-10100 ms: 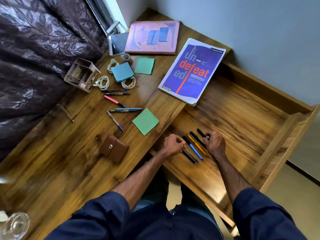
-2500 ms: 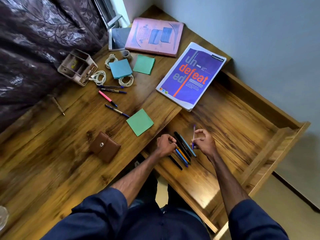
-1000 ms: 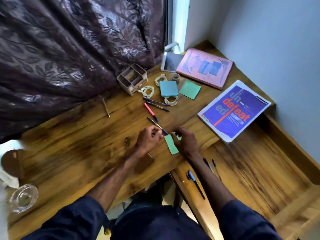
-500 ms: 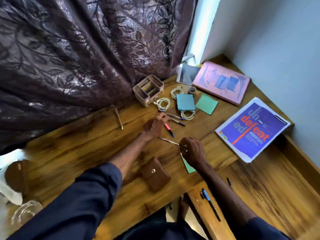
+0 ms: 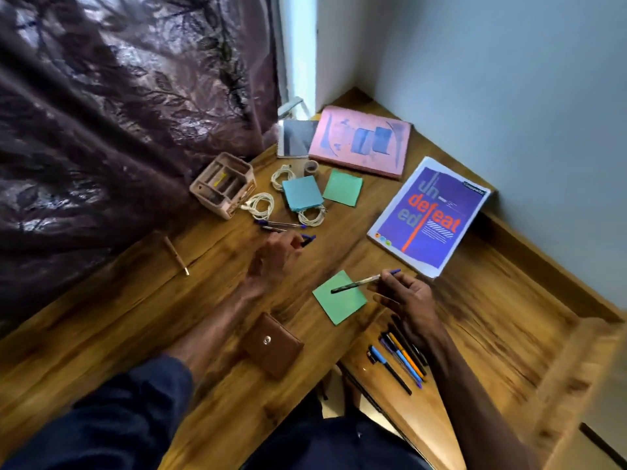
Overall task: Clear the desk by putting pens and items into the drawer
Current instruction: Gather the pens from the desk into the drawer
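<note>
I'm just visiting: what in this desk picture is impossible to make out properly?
All head view.
1. Drawer pens: the forearm of the right hand, which holds a blue-capped pen, covers the row's far side; count unclear.
2. Dark-tipped pen: the left hand grips and hides its barrel.
3. Organizer contents: small, blurred.
4. Blue book fine print: too small.
5. Drawer: far corner runs off the frame edge.

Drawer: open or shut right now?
Open. The drawer is pulled out from under the desk, its floor exposed, with pens lying in a row inside.
</note>
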`<state>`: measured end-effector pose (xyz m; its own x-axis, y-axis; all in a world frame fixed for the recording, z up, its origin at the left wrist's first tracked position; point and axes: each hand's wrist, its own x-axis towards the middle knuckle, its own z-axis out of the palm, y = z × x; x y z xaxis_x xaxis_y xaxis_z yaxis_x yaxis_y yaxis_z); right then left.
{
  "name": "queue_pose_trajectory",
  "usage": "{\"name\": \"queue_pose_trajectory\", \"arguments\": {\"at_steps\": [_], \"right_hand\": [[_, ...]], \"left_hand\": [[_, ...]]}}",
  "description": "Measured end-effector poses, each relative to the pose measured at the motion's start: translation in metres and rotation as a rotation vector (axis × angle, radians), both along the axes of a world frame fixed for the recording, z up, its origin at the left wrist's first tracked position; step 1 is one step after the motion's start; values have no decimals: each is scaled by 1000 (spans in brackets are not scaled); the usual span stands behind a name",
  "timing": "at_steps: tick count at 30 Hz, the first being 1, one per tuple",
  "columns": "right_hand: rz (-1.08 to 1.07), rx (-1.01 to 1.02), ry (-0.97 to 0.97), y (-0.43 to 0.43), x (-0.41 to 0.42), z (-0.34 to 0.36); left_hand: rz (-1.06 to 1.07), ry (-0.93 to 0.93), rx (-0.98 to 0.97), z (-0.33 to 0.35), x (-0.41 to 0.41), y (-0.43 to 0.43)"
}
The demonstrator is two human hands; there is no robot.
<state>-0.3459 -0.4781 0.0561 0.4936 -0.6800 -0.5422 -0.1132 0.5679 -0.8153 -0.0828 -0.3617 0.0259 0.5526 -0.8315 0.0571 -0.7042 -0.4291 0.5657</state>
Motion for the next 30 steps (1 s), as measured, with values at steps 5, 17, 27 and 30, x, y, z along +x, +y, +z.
{"name": "queue_pose_trajectory", "arguments": {"at_steps": [5,17,27,30], "right_hand": [[-132,49,17,-21,-46,-12],[261,-453,897,-71,-190,-165],[296,-583,868,-64,-161,-187],[266,-612,833,-64,-163,-185]], "left_hand": [[57,494,-88,18,-91,-40],[210,966,309,-74,-297,-81],[406,930,412,-97,-292,-86],[407,934,400,-95,-293,-96]]}}
